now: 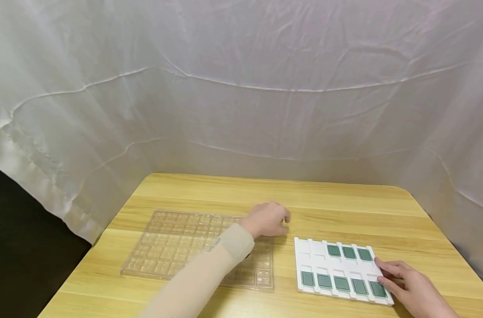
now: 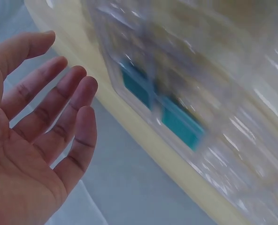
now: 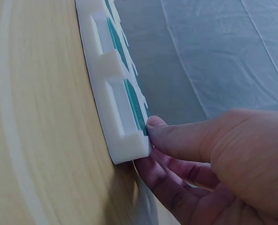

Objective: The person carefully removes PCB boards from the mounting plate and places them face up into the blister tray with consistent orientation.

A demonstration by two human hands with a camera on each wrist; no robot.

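Note:
My left hand point(image 1: 267, 219) hovers over the right end of a clear plastic compartment tray point(image 1: 162, 247), with loosely bent fingers and nothing in them. In the left wrist view the palm point(image 2: 28, 171) faces the camera, beside the tray. Two green chip-like squares point(image 2: 181, 124) sit in neighbouring compartments there, slightly blurred; from the head camera my forearm hides part of this tray. At its right edge, a white slotted tray point(image 1: 352, 267) is pinched by my right hand point(image 1: 414, 287), thumb on the upper rim and fingers at the side and underneath point(image 3: 162, 180). Several green squares point(image 1: 324, 281) fill its slots.
Both trays lie on a light wooden table point(image 1: 325, 198), the clear one left and the white one right, with a gap between them. A pale curtain point(image 1: 265, 119) hangs around the table's back and sides. A dark area point(image 1: 19, 247) shows at the lower left.

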